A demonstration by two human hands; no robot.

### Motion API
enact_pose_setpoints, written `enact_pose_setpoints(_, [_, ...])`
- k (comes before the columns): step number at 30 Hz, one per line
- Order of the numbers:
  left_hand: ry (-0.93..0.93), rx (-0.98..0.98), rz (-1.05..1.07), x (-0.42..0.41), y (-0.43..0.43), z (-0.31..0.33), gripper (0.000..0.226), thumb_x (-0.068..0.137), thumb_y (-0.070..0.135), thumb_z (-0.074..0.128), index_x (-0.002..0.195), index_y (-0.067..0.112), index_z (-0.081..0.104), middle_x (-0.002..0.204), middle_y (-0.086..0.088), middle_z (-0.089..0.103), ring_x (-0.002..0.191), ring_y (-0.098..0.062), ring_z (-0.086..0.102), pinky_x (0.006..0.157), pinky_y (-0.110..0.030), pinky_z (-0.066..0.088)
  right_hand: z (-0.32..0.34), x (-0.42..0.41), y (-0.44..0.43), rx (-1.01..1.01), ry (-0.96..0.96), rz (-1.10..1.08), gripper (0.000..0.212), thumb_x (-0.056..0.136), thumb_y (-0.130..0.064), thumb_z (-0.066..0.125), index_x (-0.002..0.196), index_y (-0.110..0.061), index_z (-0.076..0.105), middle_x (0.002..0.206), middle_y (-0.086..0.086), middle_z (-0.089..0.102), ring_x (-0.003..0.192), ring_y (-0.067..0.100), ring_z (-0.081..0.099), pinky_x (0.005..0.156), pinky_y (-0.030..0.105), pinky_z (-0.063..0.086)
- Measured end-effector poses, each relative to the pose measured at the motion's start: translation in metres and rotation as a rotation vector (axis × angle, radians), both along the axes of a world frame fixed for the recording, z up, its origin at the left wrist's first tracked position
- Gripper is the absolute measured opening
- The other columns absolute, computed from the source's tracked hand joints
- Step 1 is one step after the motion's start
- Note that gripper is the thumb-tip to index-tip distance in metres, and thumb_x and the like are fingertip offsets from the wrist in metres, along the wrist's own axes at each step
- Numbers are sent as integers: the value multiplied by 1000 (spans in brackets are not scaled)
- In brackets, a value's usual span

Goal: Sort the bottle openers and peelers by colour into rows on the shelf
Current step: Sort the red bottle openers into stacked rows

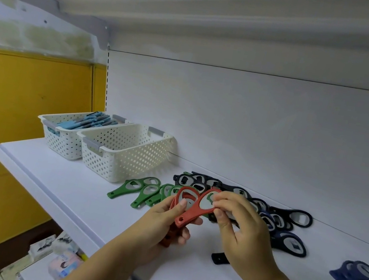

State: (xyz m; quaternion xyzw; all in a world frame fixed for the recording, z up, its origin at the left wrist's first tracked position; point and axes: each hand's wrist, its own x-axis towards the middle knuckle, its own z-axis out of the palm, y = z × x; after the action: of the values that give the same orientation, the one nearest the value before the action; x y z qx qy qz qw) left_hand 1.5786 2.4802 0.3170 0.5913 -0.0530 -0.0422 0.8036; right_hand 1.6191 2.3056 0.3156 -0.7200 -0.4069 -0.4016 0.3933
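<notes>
Red bottle openers (pixel 187 210) are gripped in the left hand (pixel 166 222) above the shelf (pixel 76 197); the right hand (pixel 241 225) pinches the front one's head, hiding some dark blue openers (pixel 286 227) behind.

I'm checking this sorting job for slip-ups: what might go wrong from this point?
1. The left hand grips several red bottle openers at once while the right hand pinches the front one; one may slip and drop off the shelf.
2. The green bottle openers touch the dark blue pile, so colours may mix.
</notes>
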Motion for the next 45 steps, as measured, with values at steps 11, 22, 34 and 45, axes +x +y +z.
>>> enact_pose_setpoints(11, [-27,38,-123,-1,4,-1,38,74,15,68,111,10,59,85,-13,68,51,-17,51,47,-22,42,-7,3,1,-182,85,21,21,90,-20,52,95,-10,69,112,-5,67,108,-1,58,93,11,44])
enact_pose_setpoints(22, [-90,154,-123,-5,-2,0,34,83,18,67,116,21,58,90,-9,68,58,-16,53,50,-22,41,-10,-4,7,-119,408,-49,44,95,-31,43,138,-24,44,132,-22,38,118,-17,40,93,4,39])
enact_pose_setpoints(34, [10,193,-193,-6,-7,13,20,78,9,62,98,9,58,80,-10,64,56,-18,52,52,-25,43,-9,-3,5,-158,486,-18,44,84,-38,59,126,-27,61,109,-23,52,106,1,52,85,20,50])
enact_pose_setpoints(45, [116,-17,258,-4,-22,13,15,94,7,50,92,5,65,83,-7,71,84,-22,63,74,-33,47,12,-30,15,-395,701,-180,27,74,-55,67,70,-29,60,55,-6,46,52,6,42,52,23,35])
